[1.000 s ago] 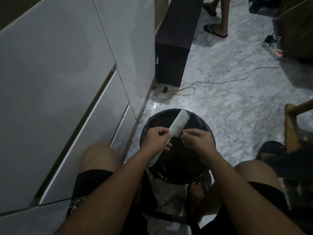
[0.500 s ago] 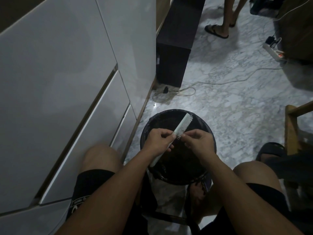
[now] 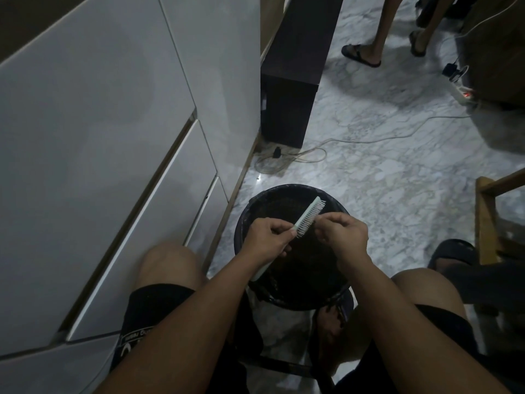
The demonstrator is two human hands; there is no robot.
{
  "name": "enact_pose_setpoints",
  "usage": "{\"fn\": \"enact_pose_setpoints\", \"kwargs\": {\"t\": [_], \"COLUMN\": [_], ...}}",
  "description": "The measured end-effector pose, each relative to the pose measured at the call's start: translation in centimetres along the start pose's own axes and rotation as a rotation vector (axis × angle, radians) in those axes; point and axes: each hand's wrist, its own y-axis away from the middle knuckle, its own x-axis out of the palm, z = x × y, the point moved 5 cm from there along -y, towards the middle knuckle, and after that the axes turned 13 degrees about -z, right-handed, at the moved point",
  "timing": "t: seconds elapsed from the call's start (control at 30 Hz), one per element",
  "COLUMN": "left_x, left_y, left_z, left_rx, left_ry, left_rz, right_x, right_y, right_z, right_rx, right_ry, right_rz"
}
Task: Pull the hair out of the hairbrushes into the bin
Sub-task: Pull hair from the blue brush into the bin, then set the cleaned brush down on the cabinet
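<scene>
While you sit over the black bin on the marble floor, your left hand clamps the pale hairbrush above it; your right hand pinches at its bristles.

Floor: pale marble with grey veining. Black round bin stands on it, close to the white cabinet base on the left. Dark box-shaped unit stands further back against the same cabinet line. Thin pale cable runs across the floor, coiled near the dark unit's foot. White power strip lies far right. Wooden frame stands at right edge. Two sandalled feet at top.
</scene>
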Motion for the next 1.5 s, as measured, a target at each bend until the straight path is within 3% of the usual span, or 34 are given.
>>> {"fn": "enact_pose_setpoints", "kwargs": {"t": [0.23, 0.4, 0.73, 1.5], "left_x": [-0.8, -1.8, -4.8, -18.5], "left_y": [0.5, 1.1, 4.3, 13.6], "left_z": [-1.0, -2.8, -8.8, -25.3], "left_rx": [-0.078, -0.082, -0.048, 0.349], "left_ry": [0.166, 0.210, 0.327, 0.143], "left_rz": [0.015, 0.042, 0.051, -0.683], "right_x": [-0.5, 0.6, 1.9, 6.0], "right_y": [-0.5, 0.1, 3.6, 18.5], "right_z": [1.1, 4.4, 13.4, 34.7], "right_rx": [-0.004, 0.073, -0.182, -0.763], "right_ry": [0.051, -0.020, 0.099, 0.109], "right_rz": [-0.059, 0.148, 0.274, 0.391]}}
